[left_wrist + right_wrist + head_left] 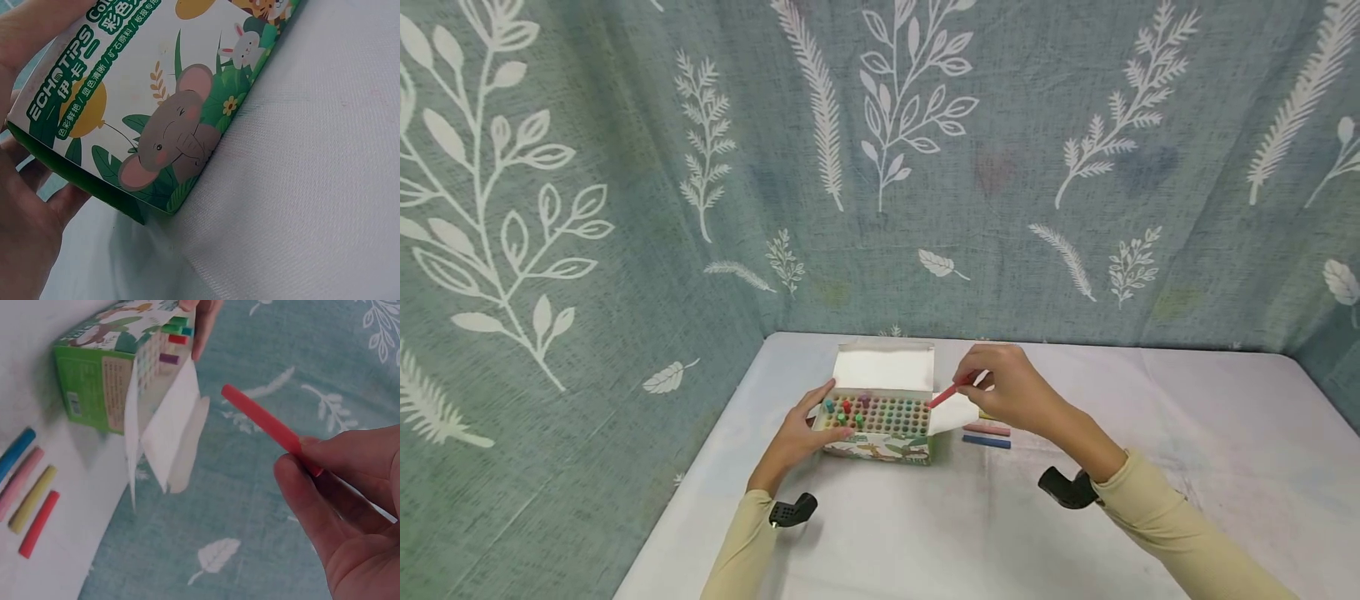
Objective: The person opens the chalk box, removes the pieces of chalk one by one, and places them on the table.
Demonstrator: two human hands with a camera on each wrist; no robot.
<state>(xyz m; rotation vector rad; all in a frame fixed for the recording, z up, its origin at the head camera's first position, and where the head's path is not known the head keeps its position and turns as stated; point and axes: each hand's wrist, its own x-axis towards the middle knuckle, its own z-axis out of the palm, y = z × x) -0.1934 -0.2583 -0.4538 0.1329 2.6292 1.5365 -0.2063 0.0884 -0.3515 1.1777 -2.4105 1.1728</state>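
Right hand [1011,392], fingertips nearly meeting: I am pinching one red chalk stick [264,420]. Beneath: four loose chalk sticks [34,499] are lying, apparently left. Leftward: open chalk box [880,450] is holding five standing sticks [177,339], seemingly done. Farther left: left hand [797,437], half open, is gripping its end.

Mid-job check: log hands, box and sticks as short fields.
Left hand: holds left end of animal-printed cardboard box
Right hand: pinches slim red cylindrical stick, tilted
White cardboard lid: open
Standing in holes: teal stick, upright red stick, purple stick, two green sticks
Lying on white cloth: blue stick, pink stick, yellow stick, another red stick
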